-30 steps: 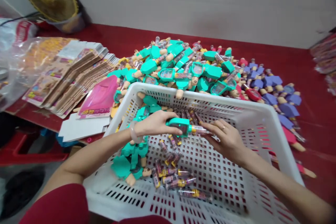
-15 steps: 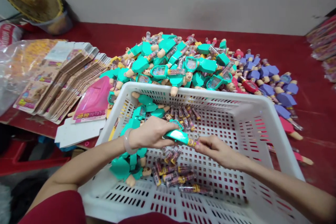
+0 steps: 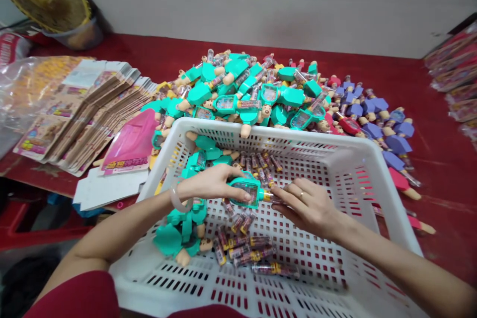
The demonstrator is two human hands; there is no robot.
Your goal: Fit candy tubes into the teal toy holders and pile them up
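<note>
My left hand, with a pale bangle at the wrist, grips a teal plastic toy that has a clear window in its face. A clear candy-filled tube with a yellow band sticks out of the toy's right end. My right hand has its fingers closed round the outer end of that tube. Both hands are over a white perforated basket. Teal toys lie along its left side. Loose tubes lie on its floor below my hands, and more tubes sit near the far wall.
Behind the basket is a heap of teal toys, with purple ones to its right. At left stand stacked printed cards, a pink package and a clear bag. Packed bags are stacked at far right.
The toy has turned so its window now faces up toward me. My right hand has rolled over, back of the hand up, and lies further along the tube. The view has shifted slightly.
</note>
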